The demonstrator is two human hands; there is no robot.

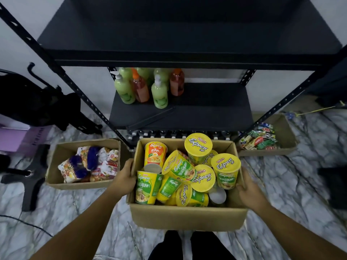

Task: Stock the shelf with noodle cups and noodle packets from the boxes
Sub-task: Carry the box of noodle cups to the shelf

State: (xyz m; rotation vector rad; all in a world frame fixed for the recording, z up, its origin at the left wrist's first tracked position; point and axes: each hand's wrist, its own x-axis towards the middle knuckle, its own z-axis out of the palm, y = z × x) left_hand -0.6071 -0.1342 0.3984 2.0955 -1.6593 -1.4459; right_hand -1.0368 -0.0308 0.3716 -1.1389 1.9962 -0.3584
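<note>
Head view: we are looking down on the cup box [187,218], an open brown cardboard carton that we grasp from both sides. Our left hand [124,177] grips its left wall, thumb over the rim. Our right hand [249,190] clasps its right wall, fingers curled at the rim, though that side is a little blurred.

Between our hands, inside the cup box, lie the noodle cups [198,145]. They are tapered paper tubs with flat, round yellow lids and glossy green and yellow printed sides. One is orange. A few stand upright and most are tipped over, piled loosely against each other.

Left of the cup box, just beside it, sits the packet box [75,184], also plain cardboard. It holds the noodle packets [90,166], crinkly soft pouches in white, red and purple.

Behind the cup box rises the shelf [187,113], made of matte black boards on black punched metal posts. Its top board is bare. On the lower board, toward the left, stand smooth plastic pump bottles [124,89], green and orange.

Right of the cup box, another cardboard box [285,139] holds small shiny sachets [261,139]. Under the cup box is a polished grey-white marble floor [291,184].
</note>
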